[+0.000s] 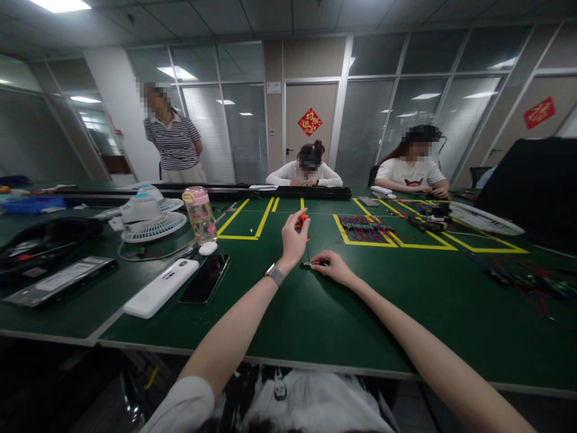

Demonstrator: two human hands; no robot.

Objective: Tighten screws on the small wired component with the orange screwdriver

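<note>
My left hand is closed around the orange-and-black handle of a screwdriver. The screwdriver stands upright, its thin shaft pointing down to a small dark part on the green table. My right hand pinches that small part from the right side and rests low on the table top. The part is partly hidden by my fingers, and its exact kind is too small to make out.
To the left lie a black phone, a white power bank, a pink-lidded bottle and white fans. Bundled coloured wires lie inside yellow tape at right. Two people sit across the table; another person stands behind.
</note>
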